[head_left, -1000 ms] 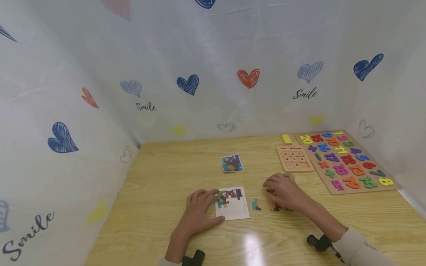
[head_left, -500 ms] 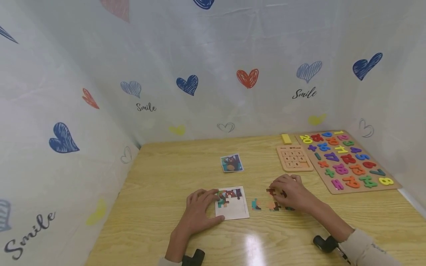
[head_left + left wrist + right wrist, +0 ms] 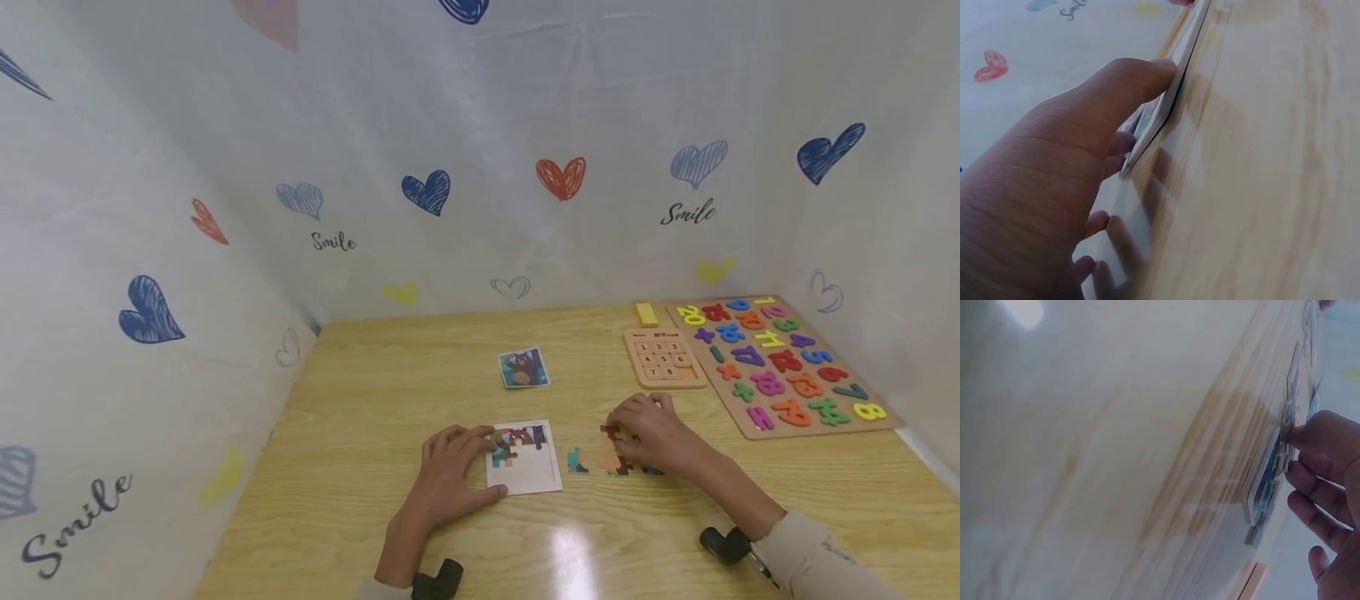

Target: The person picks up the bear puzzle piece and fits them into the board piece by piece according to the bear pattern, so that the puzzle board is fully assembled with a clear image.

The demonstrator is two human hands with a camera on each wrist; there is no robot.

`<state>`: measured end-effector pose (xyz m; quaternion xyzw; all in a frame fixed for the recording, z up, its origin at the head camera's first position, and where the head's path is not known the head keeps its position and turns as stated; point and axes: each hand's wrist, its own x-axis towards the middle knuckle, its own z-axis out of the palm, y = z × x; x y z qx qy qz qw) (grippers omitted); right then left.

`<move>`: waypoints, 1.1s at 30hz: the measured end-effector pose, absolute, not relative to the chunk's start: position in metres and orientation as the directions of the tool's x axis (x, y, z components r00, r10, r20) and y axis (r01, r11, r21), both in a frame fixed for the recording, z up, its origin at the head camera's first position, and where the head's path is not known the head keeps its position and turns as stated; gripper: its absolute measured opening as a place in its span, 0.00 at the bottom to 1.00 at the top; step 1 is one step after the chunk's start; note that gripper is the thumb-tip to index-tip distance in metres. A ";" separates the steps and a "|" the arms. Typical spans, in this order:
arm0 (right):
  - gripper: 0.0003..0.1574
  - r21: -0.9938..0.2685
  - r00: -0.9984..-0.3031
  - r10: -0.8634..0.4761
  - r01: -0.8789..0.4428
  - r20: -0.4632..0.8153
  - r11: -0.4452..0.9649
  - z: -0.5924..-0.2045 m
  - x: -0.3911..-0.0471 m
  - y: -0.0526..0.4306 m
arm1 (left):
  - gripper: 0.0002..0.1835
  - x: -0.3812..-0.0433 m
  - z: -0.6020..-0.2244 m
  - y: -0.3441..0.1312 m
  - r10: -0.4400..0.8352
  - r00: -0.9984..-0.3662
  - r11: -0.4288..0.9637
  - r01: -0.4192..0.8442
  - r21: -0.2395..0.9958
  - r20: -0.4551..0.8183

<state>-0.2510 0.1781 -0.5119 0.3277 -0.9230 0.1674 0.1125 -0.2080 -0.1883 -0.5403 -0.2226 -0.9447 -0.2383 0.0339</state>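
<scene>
A square white puzzle board [image 3: 534, 475] lies on the table with several bear-picture pieces joined along its top and left. My left hand [image 3: 448, 475] holds it at its left side, the thumb on the near edge and the forefinger at the upper left; in the left wrist view the thumb [image 3: 1141, 78] presses the board's rim. Right of the board, my right hand [image 3: 656, 433] is over several loose puzzle pieces [image 3: 609, 463], partly hiding them. In the right wrist view its thumb and forefinger pinch a puzzle piece [image 3: 1284, 445]. A loose teal puzzle piece [image 3: 576, 462] lies nearer the board.
Behind the board lies a bear picture card [image 3: 523, 368]. At the back right are a wooden number slide puzzle [image 3: 663, 358], a yellow block [image 3: 646, 314] and a board of coloured numbers [image 3: 780, 367]. A heart-printed curtain [image 3: 480, 108] encloses the table [image 3: 360, 400].
The right hand shifted slightly right over the loose pieces from one second ago, uncovering some of them, and has barely moved since. The left hand stays on the board.
</scene>
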 end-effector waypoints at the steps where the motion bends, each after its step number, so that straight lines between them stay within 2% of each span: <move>1: 0.11 -0.236 -0.764 -0.563 -0.638 0.315 0.733 -0.511 -0.251 0.178 | 0.32 -0.208 -0.541 -0.188 0.408 -0.897 0.788 0.439 0.431 0.169; 5: 0.10 -0.236 -0.772 -0.552 -0.627 0.315 0.742 -0.509 -0.252 0.177 | 0.32 -0.208 -0.540 -0.187 0.411 -0.897 0.790 0.438 0.429 0.160; 12: 0.09 -0.193 -0.725 -0.573 -0.669 0.382 0.718 -0.507 -0.253 0.175 | 0.32 -0.206 -0.535 -0.189 0.405 -0.898 0.792 0.440 0.424 0.175; 25: 0.12 -0.175 -0.686 -0.588 -0.701 0.429 0.691 -0.489 -0.246 0.168 | 0.32 -0.206 -0.541 -0.187 0.413 -0.896 0.791 0.442 0.423 0.164; 33: 0.12 -0.189 -0.681 -0.609 -0.715 0.407 0.673 -0.486 -0.247 0.158 | 0.31 -0.208 -0.539 -0.188 0.410 -0.894 0.793 0.448 0.413 0.182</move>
